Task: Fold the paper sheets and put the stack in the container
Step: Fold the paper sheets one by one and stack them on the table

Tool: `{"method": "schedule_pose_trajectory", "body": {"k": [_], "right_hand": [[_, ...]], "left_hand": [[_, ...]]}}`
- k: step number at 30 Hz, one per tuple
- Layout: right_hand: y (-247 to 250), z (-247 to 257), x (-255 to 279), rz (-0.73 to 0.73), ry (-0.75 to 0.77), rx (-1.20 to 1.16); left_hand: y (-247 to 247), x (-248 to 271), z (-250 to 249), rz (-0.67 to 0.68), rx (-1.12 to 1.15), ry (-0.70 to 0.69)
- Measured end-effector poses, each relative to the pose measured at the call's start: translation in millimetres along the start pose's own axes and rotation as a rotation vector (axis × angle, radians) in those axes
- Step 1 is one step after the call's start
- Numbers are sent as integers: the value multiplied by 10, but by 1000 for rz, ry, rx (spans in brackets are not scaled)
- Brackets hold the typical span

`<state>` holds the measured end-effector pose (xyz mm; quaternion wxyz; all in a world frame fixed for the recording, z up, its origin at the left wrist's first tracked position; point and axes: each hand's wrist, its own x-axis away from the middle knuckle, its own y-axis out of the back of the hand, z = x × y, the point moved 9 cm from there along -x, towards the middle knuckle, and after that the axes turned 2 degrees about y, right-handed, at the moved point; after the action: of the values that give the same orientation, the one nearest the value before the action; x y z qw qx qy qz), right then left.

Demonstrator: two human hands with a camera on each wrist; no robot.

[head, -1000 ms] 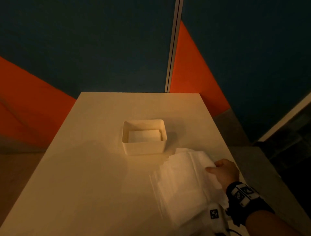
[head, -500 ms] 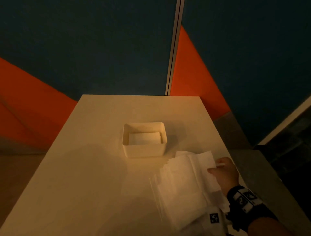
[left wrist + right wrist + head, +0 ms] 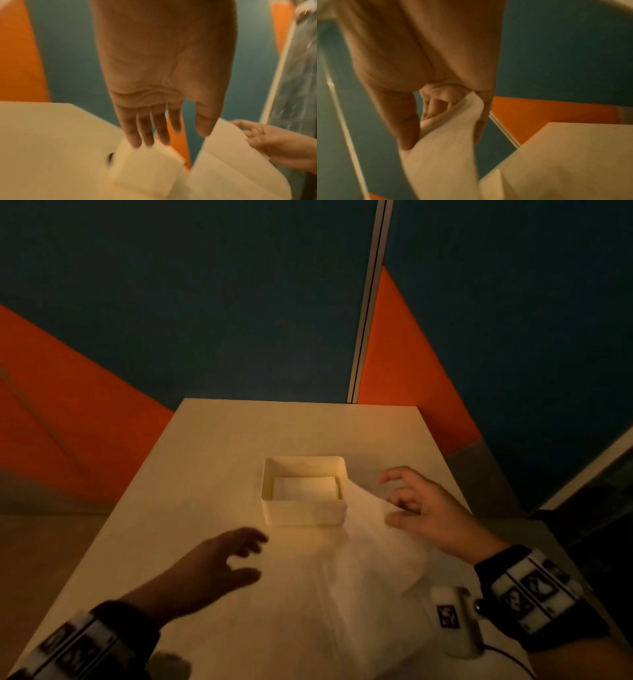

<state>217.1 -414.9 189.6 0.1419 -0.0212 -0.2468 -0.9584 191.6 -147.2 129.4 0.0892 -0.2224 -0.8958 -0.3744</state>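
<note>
A white square container (image 3: 305, 510) stands mid-table with a folded paper (image 3: 303, 487) lying flat inside. To its right and nearer me lies a spread stack of white sheets (image 3: 359, 604). My right hand (image 3: 388, 501) pinches the far edge of the top sheet (image 3: 373, 525) and holds it raised beside the container; the right wrist view shows that sheet (image 3: 445, 148) running between thumb and fingers. My left hand (image 3: 255, 558) hovers over the bare table left of the stack, empty, its fingers (image 3: 145, 135) straight above the container (image 3: 145, 169).
A small white tagged device (image 3: 452, 621) with a cable lies on the near right of the table (image 3: 205, 474), beside the stack. Blue and orange wall panels rise behind the table's far edge. The right table edge runs close past my right wrist.
My left hand has come into view and reaches forward over the table. My right hand has lifted the top sheet's edge up and forward, toward the container.
</note>
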Motion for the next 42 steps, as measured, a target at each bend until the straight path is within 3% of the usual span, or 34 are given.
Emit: {"method": "schedule_pose_trajectory", "body": {"k": [4,7,10,13,15,19,21,23,26,30,35,42], "right_hand": [[-251,522,-15,271,97,-83],[-292,767,-70,348,145,-171],[-198,879,-193,262,176,-253],[-10,761,-316,85,152,-355],[29,505,-341,33,54,-474],[-227,124,-225,169,-72,-631],[-326,92,-180,183,-39,-623],[-318,63,-202,99,16,-634],[-291,20,-230,-23,16,-671],[-262,-18,-220,-82,-17,-697],[-294,-5,-175,11,-103,-759],[-459,45,-252,11,26,-552]], "left_hand": [[99,-81,-468,-22,152,-131],[88,-119,-795,63,359,-184],[83,-130,-953,139,568,-168],[194,-173,-954,7,724,-130],[267,-197,-913,-79,817,-114],[377,-212,-890,-136,918,-112],[405,-225,-880,-154,931,-117],[410,-241,-863,-157,902,-118],[377,-256,-865,-84,818,-132],[358,-229,-847,22,801,-144],[304,-130,-879,164,752,-138],[192,-122,-673,93,673,-85]]}}
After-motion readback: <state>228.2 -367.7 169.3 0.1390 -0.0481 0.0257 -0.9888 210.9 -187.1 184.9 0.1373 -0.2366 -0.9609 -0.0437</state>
